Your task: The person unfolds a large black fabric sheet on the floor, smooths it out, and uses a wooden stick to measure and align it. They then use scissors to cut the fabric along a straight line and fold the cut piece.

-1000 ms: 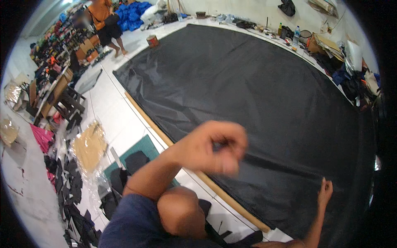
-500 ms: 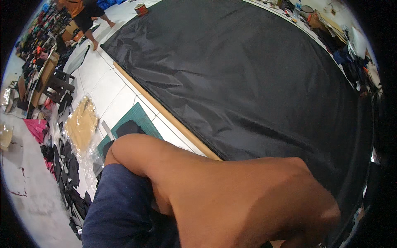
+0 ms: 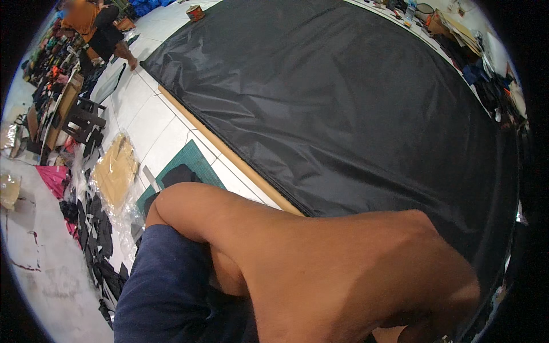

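A large bare-skinned limb of mine point(image 3: 309, 257) fills the lower middle, beside my dark blue shorts point(image 3: 166, 286). No fingers can be made out on it, and neither my left hand nor my right hand shows clearly. Past it lies a wide sheet of black, slightly shiny fabric point(image 3: 320, 114), wrinkled toward its left side. A light brown strip or board edge point(image 3: 229, 148) runs along the fabric's left border. To the left of that, a green cutting mat point(image 3: 197, 160) is on the floor, partly covered by a dark piece of cloth point(image 3: 180, 176).
White floor tiles point(image 3: 151, 126) run along the left. On them lie a tan bundle in clear plastic point(image 3: 117, 166) and black scraps point(image 3: 97, 228). A dark stool point(image 3: 84, 120) stands farther back. Another person point(image 3: 94, 28) is at the far left; a red tin point(image 3: 195, 13) stands beyond the fabric.
The other person has shifted left and changed posture, with the legs now closer together. My limb appears slightly farther right and higher. The fabric and mat look unchanged.
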Action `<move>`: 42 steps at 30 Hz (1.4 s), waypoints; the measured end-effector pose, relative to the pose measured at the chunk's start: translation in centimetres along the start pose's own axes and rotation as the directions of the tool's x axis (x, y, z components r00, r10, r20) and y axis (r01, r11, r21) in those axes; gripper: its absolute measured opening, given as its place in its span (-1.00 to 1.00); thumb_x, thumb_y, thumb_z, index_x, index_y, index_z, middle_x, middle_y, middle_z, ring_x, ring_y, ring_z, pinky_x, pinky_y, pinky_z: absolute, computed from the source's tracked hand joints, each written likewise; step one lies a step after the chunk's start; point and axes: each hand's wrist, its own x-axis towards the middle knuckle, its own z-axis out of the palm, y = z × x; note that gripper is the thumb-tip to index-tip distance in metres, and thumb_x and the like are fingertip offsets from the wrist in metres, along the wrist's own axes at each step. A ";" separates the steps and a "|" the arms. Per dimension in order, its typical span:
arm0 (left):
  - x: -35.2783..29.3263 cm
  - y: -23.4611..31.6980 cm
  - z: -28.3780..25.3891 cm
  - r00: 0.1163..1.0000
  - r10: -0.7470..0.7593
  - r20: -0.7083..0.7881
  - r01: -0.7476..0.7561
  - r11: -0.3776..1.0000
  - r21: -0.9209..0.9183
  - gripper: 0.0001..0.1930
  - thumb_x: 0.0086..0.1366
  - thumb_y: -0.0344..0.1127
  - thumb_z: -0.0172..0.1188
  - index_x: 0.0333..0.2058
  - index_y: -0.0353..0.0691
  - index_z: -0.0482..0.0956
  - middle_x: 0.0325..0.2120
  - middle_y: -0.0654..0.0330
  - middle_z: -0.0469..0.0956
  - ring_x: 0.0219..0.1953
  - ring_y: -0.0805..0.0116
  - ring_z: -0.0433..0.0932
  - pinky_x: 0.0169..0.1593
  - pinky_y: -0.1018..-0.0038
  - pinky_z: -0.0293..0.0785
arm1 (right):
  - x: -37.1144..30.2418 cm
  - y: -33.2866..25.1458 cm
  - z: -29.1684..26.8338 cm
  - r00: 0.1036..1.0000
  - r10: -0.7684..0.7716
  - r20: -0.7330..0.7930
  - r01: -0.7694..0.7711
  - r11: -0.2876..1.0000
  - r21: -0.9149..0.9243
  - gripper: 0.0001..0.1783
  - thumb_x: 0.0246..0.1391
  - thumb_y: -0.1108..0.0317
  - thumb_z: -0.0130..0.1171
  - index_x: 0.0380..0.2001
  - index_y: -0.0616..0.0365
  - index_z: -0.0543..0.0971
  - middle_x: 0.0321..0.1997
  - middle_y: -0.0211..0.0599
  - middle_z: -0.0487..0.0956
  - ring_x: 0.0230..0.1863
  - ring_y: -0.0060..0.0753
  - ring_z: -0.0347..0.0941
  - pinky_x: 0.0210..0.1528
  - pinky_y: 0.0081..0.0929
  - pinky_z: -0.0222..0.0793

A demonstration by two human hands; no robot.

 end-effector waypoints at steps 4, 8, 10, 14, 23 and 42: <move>-0.6 0.3 -0.3 1.000 0.000 -0.009 0.000 1.000 0.025 -0.68 0.07 -0.08 0.28 -0.48 -0.21 0.43 -0.61 0.38 0.37 -0.55 0.60 0.33 -0.50 0.57 0.22 | -0.5 -2.3 -1.0 0.999 0.029 0.029 -0.028 0.999 -0.035 -0.63 0.22 0.24 0.17 -0.56 0.16 0.32 -0.63 -0.49 0.20 -0.55 -0.62 0.08 -0.52 -0.51 0.05; -0.2 0.5 -0.7 1.000 -0.021 -0.010 0.021 0.998 0.053 -0.72 0.09 -0.15 0.29 -0.47 -0.21 0.43 -0.60 0.39 0.37 -0.54 0.61 0.34 -0.50 0.57 0.23 | 0.4 -0.6 -1.2 1.000 0.009 -0.001 -0.009 0.999 -0.049 -0.64 0.22 0.24 0.17 -0.56 0.17 0.32 -0.63 -0.49 0.21 -0.55 -0.62 0.07 -0.52 -0.51 0.05; -0.2 0.6 -1.2 0.998 -0.045 -0.039 0.048 0.996 0.079 -0.73 0.10 -0.18 0.29 -0.47 -0.21 0.42 -0.60 0.39 0.37 -0.54 0.62 0.34 -0.49 0.57 0.23 | 0.8 -0.1 -0.8 1.000 -0.019 0.002 0.019 1.000 -0.008 -0.64 0.22 0.24 0.18 -0.55 0.17 0.32 -0.63 -0.48 0.21 -0.55 -0.61 0.06 -0.52 -0.51 0.04; -1.1 0.3 -4.8 0.985 -0.084 -0.150 0.110 0.978 0.175 -0.77 0.12 -0.25 0.30 -0.46 -0.21 0.42 -0.60 0.40 0.37 -0.53 0.63 0.34 -0.49 0.58 0.23 | 1.0 -1.4 -1.6 0.998 -0.067 -0.018 0.066 0.997 -0.040 -0.64 0.22 0.26 0.17 -0.55 0.19 0.32 -0.63 -0.43 0.20 -0.55 -0.58 0.07 -0.51 -0.48 0.07; -13.7 -4.3 -14.6 0.542 -0.115 -0.833 0.451 0.876 0.172 -0.85 0.30 -0.28 0.16 -0.29 -0.24 0.52 -0.46 0.34 0.47 -0.36 0.55 0.43 -0.26 0.57 0.34 | 0.9 -1.0 -2.1 0.995 -0.099 -0.018 0.095 0.987 -0.129 -0.68 0.21 0.31 0.15 -0.52 0.22 0.31 -0.65 -0.33 0.22 -0.57 -0.48 0.09 -0.50 -0.36 0.11; -47.5 15.2 -19.1 -0.397 0.849 -0.348 0.895 0.443 0.060 -0.60 0.25 -0.02 0.24 -0.48 -0.32 0.55 -0.60 0.25 0.48 -0.52 0.46 0.40 -0.39 0.44 0.33 | 5.9 -4.9 -5.5 0.991 -0.111 0.079 0.129 0.950 -0.285 -0.68 0.20 0.33 0.16 -0.51 0.24 0.32 -0.61 -0.28 0.25 -0.54 -0.48 0.11 -0.46 -0.39 0.11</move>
